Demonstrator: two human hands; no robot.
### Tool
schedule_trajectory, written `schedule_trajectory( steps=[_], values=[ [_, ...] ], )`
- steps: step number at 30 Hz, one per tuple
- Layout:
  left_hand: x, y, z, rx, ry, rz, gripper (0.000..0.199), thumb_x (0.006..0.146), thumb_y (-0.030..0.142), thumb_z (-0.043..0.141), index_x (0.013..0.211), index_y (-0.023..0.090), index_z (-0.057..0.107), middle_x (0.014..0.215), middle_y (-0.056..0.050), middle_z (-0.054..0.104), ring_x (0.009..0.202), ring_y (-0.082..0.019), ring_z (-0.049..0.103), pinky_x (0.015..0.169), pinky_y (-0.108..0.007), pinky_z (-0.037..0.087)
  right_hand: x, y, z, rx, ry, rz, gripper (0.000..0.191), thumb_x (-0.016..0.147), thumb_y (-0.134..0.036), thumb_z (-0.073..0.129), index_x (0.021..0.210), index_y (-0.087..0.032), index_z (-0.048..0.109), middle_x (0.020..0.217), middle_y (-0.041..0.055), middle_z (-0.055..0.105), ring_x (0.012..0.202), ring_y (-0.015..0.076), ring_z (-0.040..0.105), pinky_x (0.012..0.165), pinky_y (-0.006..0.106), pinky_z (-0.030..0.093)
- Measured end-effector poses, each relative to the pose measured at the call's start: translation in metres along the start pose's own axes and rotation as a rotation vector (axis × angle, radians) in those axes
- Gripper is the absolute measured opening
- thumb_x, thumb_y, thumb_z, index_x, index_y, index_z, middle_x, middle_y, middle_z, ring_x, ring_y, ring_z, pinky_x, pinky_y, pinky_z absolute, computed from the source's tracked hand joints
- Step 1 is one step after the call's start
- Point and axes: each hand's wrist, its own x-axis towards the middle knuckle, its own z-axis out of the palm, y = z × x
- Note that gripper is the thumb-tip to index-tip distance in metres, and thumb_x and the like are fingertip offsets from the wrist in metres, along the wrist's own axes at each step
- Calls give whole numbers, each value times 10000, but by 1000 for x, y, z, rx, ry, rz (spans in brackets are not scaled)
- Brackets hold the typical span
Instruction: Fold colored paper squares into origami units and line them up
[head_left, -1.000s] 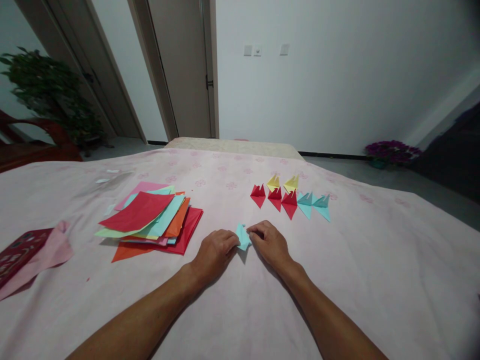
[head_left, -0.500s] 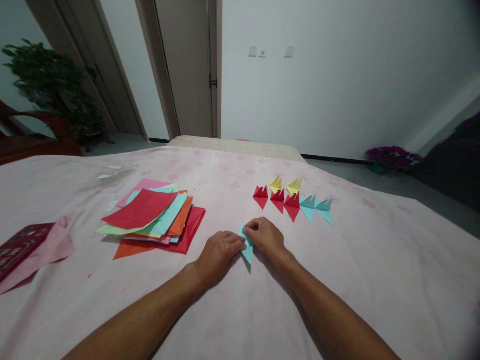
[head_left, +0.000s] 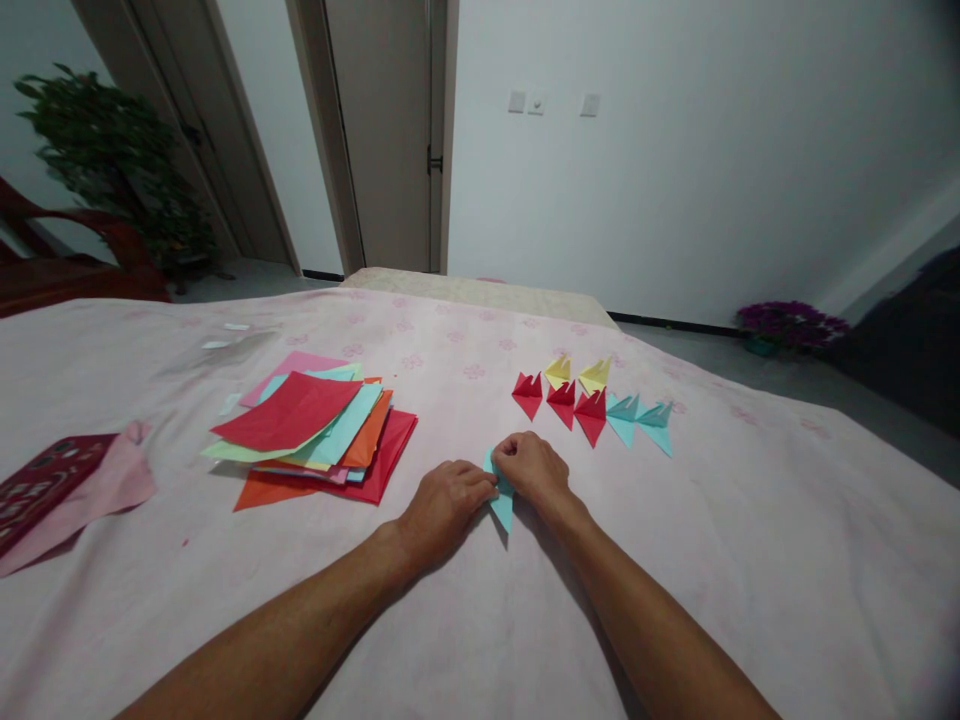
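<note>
A small folded light-blue paper (head_left: pixel 502 512) lies on the pink-white cloth between my hands, its pointed end toward me. My left hand (head_left: pixel 450 505) grips its left edge with the fingertips. At its upper right, my right hand (head_left: pixel 534 470) pinches the paper between thumb and fingers. The fingers hide part of the folds. Beyond my right hand stand folded paper pieces: red ones (head_left: pixel 527 396), yellow ones (head_left: pixel 595 376) and light-blue ones (head_left: pixel 657 428). To the left is a loose stack of coloured sheets (head_left: pixel 292 412), a red one on top.
A dark red printed packet (head_left: pixel 52 485) lies at the far left beside crumpled pink paper (head_left: pixel 112 490). Clear plastic (head_left: pixel 214 355) rests behind the stack. The cloth-covered table (head_left: pixel 720 560) reaches toward a door, a wall and potted plants.
The camera view has shifted slightly, so the table items appear a little farther right. Both hands stay on the light-blue paper, with hardly any visible change in their grip.
</note>
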Motion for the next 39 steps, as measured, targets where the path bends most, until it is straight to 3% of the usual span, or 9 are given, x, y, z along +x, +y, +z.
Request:
schedule_trajectory(
  steps=[7, 17, 28, 31, 34, 37, 39],
  values=[
    [0, -1, -1, -12, -13, 7, 142, 925, 142, 529, 974, 214, 640, 1063, -39, 718, 1002, -222, 620, 883, -375, 477, 0, -5, -2, -57, 20, -38, 159, 764, -269, 582, 756, -236, 738, 832, 91, 727, 805, 236, 655, 641, 308, 417],
    [2, -2, 1, -27, -21, -31, 83, 918, 157, 528, 916, 215, 588, 925, -39, 669, 939, -211, 572, 837, -350, 469, 2, 3, 4, -62, 56, -93, 134, 802, -278, 565, 798, -237, 694, 935, 59, 693, 867, 214, 603, 669, 296, 382],
    [4, -1, 1, -9, -34, -63, 143, 898, 151, 563, 988, 234, 637, 933, -43, 666, 950, -214, 569, 831, -346, 471, 14, 6, 9, -36, 78, -145, 178, 847, -396, 610, 827, -219, 624, 940, 50, 644, 902, 210, 554, 763, 319, 379],
    [4, 1, 0, -17, -16, -80, 208, 910, 178, 570, 1091, 247, 646, 946, -51, 667, 953, -212, 581, 818, -338, 481, 23, 12, 3, 145, 11, -134, 179, 868, -363, 560, 810, -207, 628, 889, 38, 655, 859, 190, 566, 738, 298, 390],
    [4, 1, -1, -21, -1, -104, 234, 910, 193, 586, 1127, 252, 649, 955, -53, 675, 938, -205, 598, 791, -323, 490, 23, 28, -8, 272, -54, -183, 171, 875, -262, 486, 941, -210, 635, 883, 7, 667, 771, 147, 579, 673, 250, 410],
    [3, 0, -1, -47, 7, -82, 152, 924, 218, 581, 1046, 244, 669, 1035, -48, 700, 944, -199, 610, 814, -331, 497, 9, 46, -21, 434, -275, -306, 254, 768, -149, 521, 989, -197, 638, 765, -8, 635, 627, 134, 537, 593, 240, 405],
    [3, 0, 0, -68, 21, -73, 108, 932, 243, 579, 972, 232, 678, 1125, -46, 697, 986, -201, 615, 859, -348, 500, -4, 52, -26, 421, -343, -454, 314, 674, -96, 584, 959, -201, 664, 825, -2, 639, 707, 144, 553, 656, 249, 426]
  ],
)
